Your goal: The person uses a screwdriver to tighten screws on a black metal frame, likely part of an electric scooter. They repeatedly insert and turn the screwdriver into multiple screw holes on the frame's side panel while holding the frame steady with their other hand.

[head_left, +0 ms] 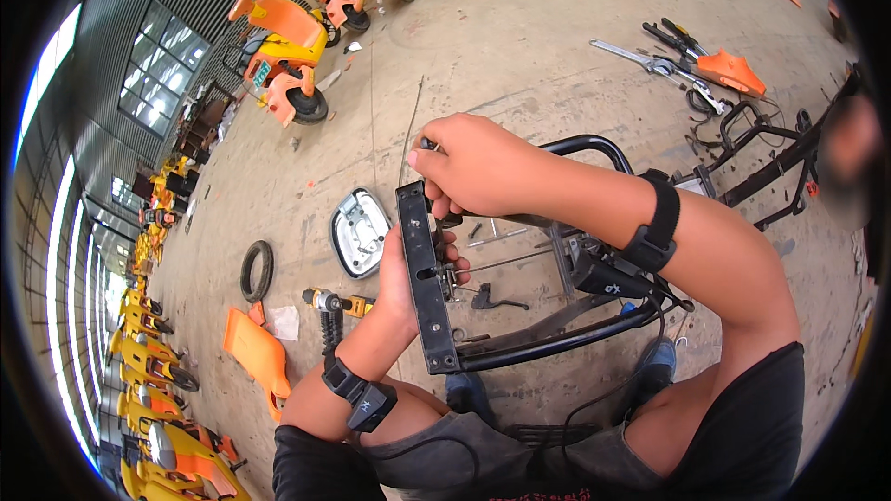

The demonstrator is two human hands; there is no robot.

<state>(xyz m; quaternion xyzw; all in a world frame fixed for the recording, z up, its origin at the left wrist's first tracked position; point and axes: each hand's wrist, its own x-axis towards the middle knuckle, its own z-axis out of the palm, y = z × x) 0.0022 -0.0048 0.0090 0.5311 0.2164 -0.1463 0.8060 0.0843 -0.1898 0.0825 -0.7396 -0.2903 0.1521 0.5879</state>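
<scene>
By the left hand (397, 289), a flat black plate (431, 320) is grasped around its side, with the fingertips curled past the opposite edge; it is apparently steadied so while a small dark piece (428, 143) is pinched in the right hand (478, 164), just beyond the plate's far end. What that piece is cannot be told. To the right of the left hand a black tubular frame (548, 348) is seen, to which the plate seems joined. Pale marks are borne by the wrist unit (373, 406) behind the left hand, and a green tag (262, 73) is carried by a scooter (290, 26) well beyond both hands; no brand can be made out.
</scene>
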